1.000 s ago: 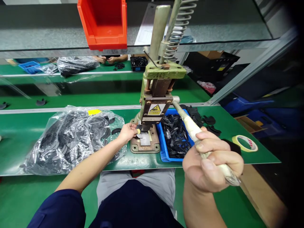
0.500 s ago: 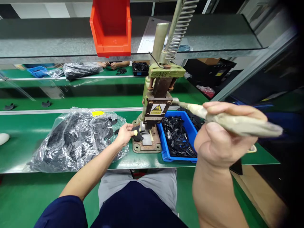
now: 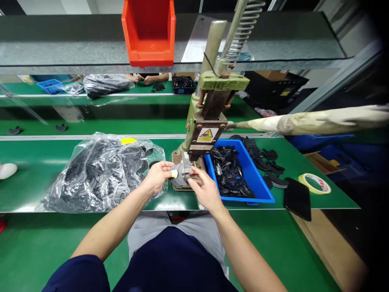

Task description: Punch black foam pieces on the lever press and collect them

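Observation:
My left hand [image 3: 158,177] pinches a dark grey curved piece [image 3: 178,178] by its left side, with a yellow patch at the fingertips. On the piece's right side the fingers of my right hand [image 3: 206,190] are closed. Both hands are just in front of the head of a green lever press [image 3: 208,136], above its base plate [image 3: 199,164]. The press's long handle [image 3: 304,121], wrapped in pale tape, points right with no hand on it. Some of the piece is hidden behind my fingers.
Left lies a clear bag [image 3: 103,174] of dark curved pieces. A blue bin [image 3: 258,194] of small black parts stands right, with loose curved pieces [image 3: 261,156], a tape roll [image 3: 314,183] and a black flat object [image 3: 298,198] beyond. An orange bin [image 3: 148,56] sits above; another person's hands [image 3: 147,79] show behind.
My right hand has let go of the press handle and come down to the curved piece. The handle stands higher in view. My left hand still holds the piece, now nearer the front.

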Tool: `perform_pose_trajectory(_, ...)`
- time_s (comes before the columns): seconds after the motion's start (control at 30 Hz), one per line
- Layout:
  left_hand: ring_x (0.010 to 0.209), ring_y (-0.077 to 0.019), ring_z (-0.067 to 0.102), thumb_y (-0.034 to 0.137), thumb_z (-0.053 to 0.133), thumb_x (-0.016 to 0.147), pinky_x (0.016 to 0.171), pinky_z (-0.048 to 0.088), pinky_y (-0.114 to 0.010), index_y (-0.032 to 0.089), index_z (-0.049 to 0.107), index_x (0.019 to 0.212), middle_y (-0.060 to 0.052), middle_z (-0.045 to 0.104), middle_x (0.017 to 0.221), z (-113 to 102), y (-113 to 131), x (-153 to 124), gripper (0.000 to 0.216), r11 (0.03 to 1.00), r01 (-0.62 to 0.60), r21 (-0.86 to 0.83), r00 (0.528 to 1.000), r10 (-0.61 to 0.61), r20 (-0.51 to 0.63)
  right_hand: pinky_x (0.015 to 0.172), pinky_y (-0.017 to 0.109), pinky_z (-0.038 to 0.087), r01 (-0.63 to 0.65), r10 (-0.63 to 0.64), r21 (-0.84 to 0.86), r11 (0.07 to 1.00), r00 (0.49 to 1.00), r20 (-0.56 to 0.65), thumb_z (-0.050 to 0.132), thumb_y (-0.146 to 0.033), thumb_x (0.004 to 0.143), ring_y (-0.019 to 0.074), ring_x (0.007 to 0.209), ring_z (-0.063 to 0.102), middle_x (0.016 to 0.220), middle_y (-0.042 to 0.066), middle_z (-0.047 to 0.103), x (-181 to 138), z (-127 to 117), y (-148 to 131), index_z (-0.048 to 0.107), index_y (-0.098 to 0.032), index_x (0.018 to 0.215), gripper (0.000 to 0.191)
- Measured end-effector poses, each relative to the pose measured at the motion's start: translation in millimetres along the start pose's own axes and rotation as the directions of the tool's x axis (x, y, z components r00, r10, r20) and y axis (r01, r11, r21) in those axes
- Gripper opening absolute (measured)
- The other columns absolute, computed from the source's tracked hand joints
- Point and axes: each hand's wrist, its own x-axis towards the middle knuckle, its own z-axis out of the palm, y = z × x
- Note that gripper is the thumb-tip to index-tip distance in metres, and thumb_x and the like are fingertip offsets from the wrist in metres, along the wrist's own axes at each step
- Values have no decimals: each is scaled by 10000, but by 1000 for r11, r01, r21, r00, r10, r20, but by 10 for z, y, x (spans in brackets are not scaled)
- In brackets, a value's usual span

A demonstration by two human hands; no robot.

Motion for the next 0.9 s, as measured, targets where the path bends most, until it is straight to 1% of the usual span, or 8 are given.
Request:
perform_pose_trajectory(0.07,572,-93,617,133,940,384,545,465,-200,102,656,855,-11,693,699,21,-14,-31,551,1000,15,12,1000,-15,27,814,328,617,-17,17,2,1000,998,59,636,-389,873,185,905,710,1073,75,729,-8,38,35,714,-234,1088,276)
perform_pose_trajectory(0.23,532,-76,593,116,937,421,484,441,-167,94,666,832,-10,685,680,91,-49,-110,493,999,19,26,999,-20,38,803,327,583,-56,55,6,998,995,82,610,-395,887,188,875,695,1050,72,728,-67,13,46,716,-232,1018,235)
perform_pose_trajectory(0.3,536,-90,612,118,918,499,486,477,-175,88,671,842,-24,689,690,132,-61,-154,424,996,86,-3,994,-85,71,736,311,570,-83,81,19,996,993,90,592,-407,893,173,779,686,976,61,726,-95,1,61,703,-227,995,235)
perform_pose_trajectory(0.4,560,-110,649,114,831,683,504,532,-186,66,681,871,-58,695,716,207,-93,-220,245,964,259,-56,958,-249,142,642,294,534,-141,136,54,988,987,88,564,-432,902,144,614,637,817,25,701,-119,7,97,669,-219,979,249)
perform_pose_trajectory(0.47,571,-110,662,77,760,767,522,554,-179,52,673,843,-74,693,720,258,-127,-253,118,935,338,-104,935,-321,152,633,292,522,-180,174,87,980,982,71,547,-447,906,138,590,619,781,11,689,-130,19,121,647,-218,991,264)
perform_pose_trajectory(0.53,584,-114,673,39,711,805,541,572,-180,47,659,806,-85,692,725,304,-167,-278,53,916,371,-153,925,-350,148,628,292,520,-216,211,127,968,976,54,546,-463,898,143,617,624,813,15,695,-144,25,138,635,-218,1005,282)
perform_pose_trajectory(0.73,543,-126,669,8,677,828,520,593,-214,46,669,818,-81,693,709,408,-213,-330,39,913,388,-125,916,-367,162,674,289,521,-296,305,248,922,952,0,640,-475,823,155,724,634,854,17,695,-184,18,121,645,-221,951,284)
perform_pose_trajectory(0.9,611,-161,721,6,556,903,527,588,-177,25,668,842,-127,713,745,442,-149,-303,129,897,402,-185,915,-388,109,579,302,524,-358,375,412,838,926,42,666,-564,786,138,567,590,705,-3,646,-135,43,99,650,-203,927,388)
